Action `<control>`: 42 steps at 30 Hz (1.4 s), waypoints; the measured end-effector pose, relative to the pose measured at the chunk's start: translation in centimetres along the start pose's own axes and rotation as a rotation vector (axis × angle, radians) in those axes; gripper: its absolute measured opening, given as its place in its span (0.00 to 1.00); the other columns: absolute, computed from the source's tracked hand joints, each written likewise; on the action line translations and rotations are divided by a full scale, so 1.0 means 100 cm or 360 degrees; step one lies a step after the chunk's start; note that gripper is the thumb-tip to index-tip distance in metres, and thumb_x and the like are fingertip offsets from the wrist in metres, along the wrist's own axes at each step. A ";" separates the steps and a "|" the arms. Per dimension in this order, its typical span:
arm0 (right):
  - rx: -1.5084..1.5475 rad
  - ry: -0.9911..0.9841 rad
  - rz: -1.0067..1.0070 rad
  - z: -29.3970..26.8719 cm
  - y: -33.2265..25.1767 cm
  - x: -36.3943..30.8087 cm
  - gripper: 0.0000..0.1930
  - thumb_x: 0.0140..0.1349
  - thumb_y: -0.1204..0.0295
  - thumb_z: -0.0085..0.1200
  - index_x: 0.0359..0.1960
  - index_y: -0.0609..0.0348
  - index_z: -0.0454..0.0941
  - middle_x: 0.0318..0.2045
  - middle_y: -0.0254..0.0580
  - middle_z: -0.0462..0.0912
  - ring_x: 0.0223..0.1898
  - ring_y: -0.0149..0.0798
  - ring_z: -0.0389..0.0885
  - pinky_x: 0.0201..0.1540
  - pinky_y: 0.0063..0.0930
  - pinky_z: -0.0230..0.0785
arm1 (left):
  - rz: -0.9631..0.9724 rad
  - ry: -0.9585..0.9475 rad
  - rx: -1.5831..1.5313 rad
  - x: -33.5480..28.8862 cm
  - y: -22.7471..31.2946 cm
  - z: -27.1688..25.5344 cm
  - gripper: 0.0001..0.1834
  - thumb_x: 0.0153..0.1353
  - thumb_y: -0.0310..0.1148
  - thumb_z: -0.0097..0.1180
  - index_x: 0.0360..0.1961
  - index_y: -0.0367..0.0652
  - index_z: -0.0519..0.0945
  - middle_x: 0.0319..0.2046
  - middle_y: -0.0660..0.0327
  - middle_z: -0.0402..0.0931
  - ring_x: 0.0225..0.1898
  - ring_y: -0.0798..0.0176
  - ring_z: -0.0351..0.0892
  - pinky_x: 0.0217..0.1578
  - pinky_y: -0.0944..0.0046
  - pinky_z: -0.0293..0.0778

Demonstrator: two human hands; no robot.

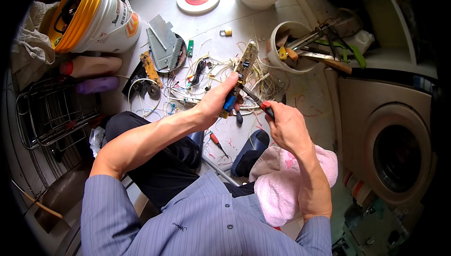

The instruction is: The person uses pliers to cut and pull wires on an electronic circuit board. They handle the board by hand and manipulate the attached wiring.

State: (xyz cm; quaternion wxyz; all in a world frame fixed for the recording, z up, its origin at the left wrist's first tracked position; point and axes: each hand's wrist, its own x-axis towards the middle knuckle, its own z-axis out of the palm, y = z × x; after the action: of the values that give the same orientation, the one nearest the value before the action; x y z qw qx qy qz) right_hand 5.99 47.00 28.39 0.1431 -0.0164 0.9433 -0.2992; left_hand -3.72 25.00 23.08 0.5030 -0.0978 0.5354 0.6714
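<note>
My left hand (217, 97) grips a circuit board (246, 61) by its edge, tilted up above the floor. Blue and black components show near the board's lower end. In my right hand (287, 124) is a screwdriver (267, 109) with a red and black handle. Its metal shaft points up and left, and its tip meets the board beside my left fingers; the exact contact is hidden. Beneath the board spreads a tangle of pale wires (263, 84). A second red and black screwdriver (215, 140) lies on the floor between my feet.
A white bucket with stacked yellow rims (110, 21) stands far left. At right, a tool bucket (274, 51) sits near a washing machine (364, 96). Grey metal plates (162, 37), a yellow padlock (226, 33) and a wire rack (51, 115) lie around. A pink towel (277, 195) covers my right leg.
</note>
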 end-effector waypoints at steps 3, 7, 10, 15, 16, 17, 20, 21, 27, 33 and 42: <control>-0.0118 0.0034 -0.0013 0.012 0.006 -0.003 0.13 0.62 0.76 0.59 0.48 0.59 0.77 0.33 0.53 0.81 0.37 0.61 0.81 0.40 0.51 0.73 | 0.0095 0.0022 0.0124 -0.006 0.005 0.009 0.29 0.77 0.63 0.40 0.46 0.47 0.78 0.33 0.67 0.78 0.33 0.72 0.73 0.34 0.68 0.68; -0.0097 0.0074 0.0000 0.021 0.004 -0.006 0.11 0.63 0.75 0.59 0.47 0.60 0.75 0.32 0.53 0.80 0.36 0.62 0.80 0.40 0.52 0.73 | 0.0301 0.0068 0.0459 -0.009 0.005 0.011 0.32 0.76 0.65 0.39 0.43 0.46 0.78 0.33 0.68 0.75 0.34 0.72 0.67 0.34 0.69 0.64; 0.0012 0.0022 0.0076 0.023 0.000 -0.004 0.10 0.63 0.75 0.58 0.43 0.62 0.74 0.32 0.57 0.81 0.36 0.63 0.81 0.40 0.53 0.73 | 0.0453 0.0087 0.0904 -0.003 -0.001 -0.002 0.34 0.76 0.67 0.38 0.40 0.44 0.78 0.31 0.67 0.74 0.32 0.72 0.66 0.32 0.68 0.64; 0.0095 -0.0030 0.0159 0.033 0.004 -0.008 0.10 0.61 0.75 0.58 0.41 0.64 0.72 0.35 0.62 0.82 0.37 0.64 0.82 0.41 0.55 0.74 | 0.0234 -0.0122 0.0851 -0.002 0.004 -0.017 0.36 0.76 0.67 0.38 0.41 0.42 0.80 0.28 0.64 0.77 0.28 0.70 0.70 0.29 0.66 0.65; 0.0093 0.0002 0.0143 0.035 0.007 -0.009 0.09 0.62 0.75 0.58 0.41 0.64 0.73 0.33 0.61 0.82 0.36 0.64 0.82 0.40 0.54 0.74 | 0.0239 -0.0158 0.0898 -0.001 0.003 -0.020 0.36 0.76 0.67 0.38 0.41 0.41 0.81 0.28 0.63 0.78 0.28 0.70 0.72 0.29 0.66 0.66; 0.0094 0.0031 0.0128 0.038 0.009 -0.012 0.08 0.64 0.75 0.58 0.40 0.63 0.73 0.32 0.60 0.82 0.35 0.64 0.82 0.39 0.53 0.74 | 0.0178 -0.0210 0.0776 0.000 0.004 -0.021 0.36 0.76 0.66 0.38 0.42 0.41 0.81 0.29 0.62 0.79 0.28 0.69 0.74 0.29 0.66 0.68; 0.0145 0.0115 0.0044 0.042 0.013 -0.016 0.08 0.64 0.76 0.59 0.41 0.63 0.75 0.31 0.57 0.82 0.35 0.62 0.82 0.38 0.50 0.74 | -0.0005 -0.0380 0.0349 0.000 0.007 -0.023 0.36 0.78 0.63 0.36 0.47 0.39 0.81 0.32 0.57 0.83 0.30 0.65 0.80 0.31 0.65 0.74; 0.0170 0.0142 0.0007 0.043 0.014 -0.016 0.08 0.64 0.76 0.60 0.42 0.63 0.76 0.32 0.56 0.82 0.35 0.62 0.82 0.39 0.49 0.74 | -0.0066 -0.0448 0.0167 0.000 0.008 -0.024 0.36 0.78 0.63 0.34 0.50 0.39 0.80 0.34 0.55 0.83 0.31 0.63 0.82 0.32 0.64 0.76; 0.0160 0.0264 -0.0147 0.044 0.022 -0.022 0.14 0.57 0.78 0.63 0.44 0.63 0.76 0.34 0.52 0.82 0.36 0.58 0.83 0.39 0.47 0.77 | -0.0206 -0.0649 -0.0214 -0.001 0.013 -0.025 0.35 0.79 0.61 0.33 0.57 0.37 0.76 0.38 0.50 0.86 0.30 0.58 0.86 0.30 0.60 0.83; 0.0217 0.0219 -0.0151 0.046 0.025 -0.027 0.12 0.59 0.77 0.63 0.44 0.63 0.78 0.36 0.52 0.83 0.37 0.58 0.84 0.40 0.46 0.77 | -0.0201 -0.0732 -0.0227 0.002 0.008 -0.026 0.35 0.80 0.60 0.32 0.58 0.36 0.75 0.38 0.47 0.86 0.30 0.55 0.87 0.31 0.57 0.84; 0.0276 -0.0043 0.0096 0.036 0.016 -0.031 0.09 0.65 0.73 0.62 0.44 0.62 0.80 0.32 0.55 0.84 0.35 0.59 0.84 0.40 0.46 0.75 | -0.0338 -0.0782 -0.0456 0.009 -0.010 -0.030 0.36 0.79 0.61 0.28 0.62 0.38 0.72 0.39 0.42 0.84 0.30 0.48 0.85 0.30 0.52 0.83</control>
State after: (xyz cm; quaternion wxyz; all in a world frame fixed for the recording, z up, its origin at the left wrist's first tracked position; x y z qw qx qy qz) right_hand 10.02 46.64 25.53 0.1656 0.0204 0.9119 -0.3750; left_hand -4.64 23.00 20.62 0.6660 -0.0579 0.2843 0.6872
